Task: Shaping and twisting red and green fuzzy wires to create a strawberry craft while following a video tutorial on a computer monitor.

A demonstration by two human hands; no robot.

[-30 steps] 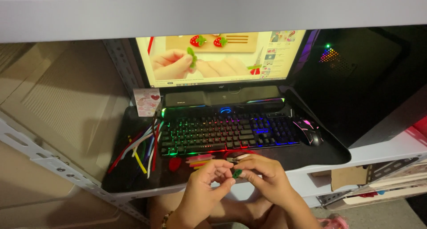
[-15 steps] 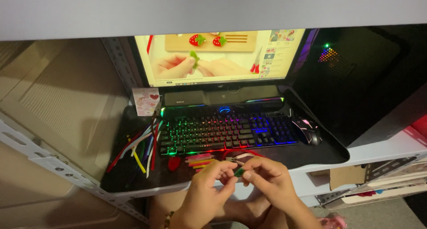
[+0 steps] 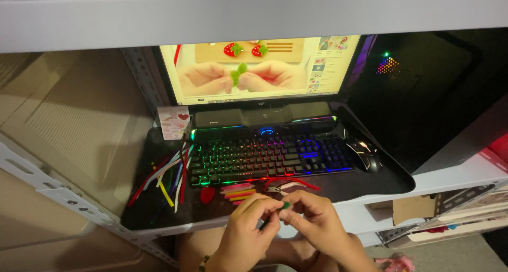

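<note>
My left hand [image 3: 247, 231] and my right hand [image 3: 312, 223] meet just in front of the desk edge. Together they pinch a short green pipe cleaner [image 3: 276, 213] between the fingertips. Only a small stretch of the green piece shows between the fingers. Right behind my hands, on the black desk mat [image 3: 159, 211], lie a small red felt-like piece [image 3: 207, 195], a few pink and yellow pipe cleaner bits [image 3: 238, 191] and small red-handled pliers [image 3: 288, 186].
A keyboard lit in rainbow colours [image 3: 267, 158] sits mid-mat, with a mouse [image 3: 365, 154] to its right and a speaker bar [image 3: 264, 116] behind. The monitor [image 3: 259, 68] shows hands shaping a green piece. Loose coloured pipe cleaners [image 3: 164, 178] lie at left. A shelf [image 3: 254, 13] hangs overhead.
My hands have kept working the green piece close together, shifting slightly. The video on the monitor has changed to two hands holding a green shape.
</note>
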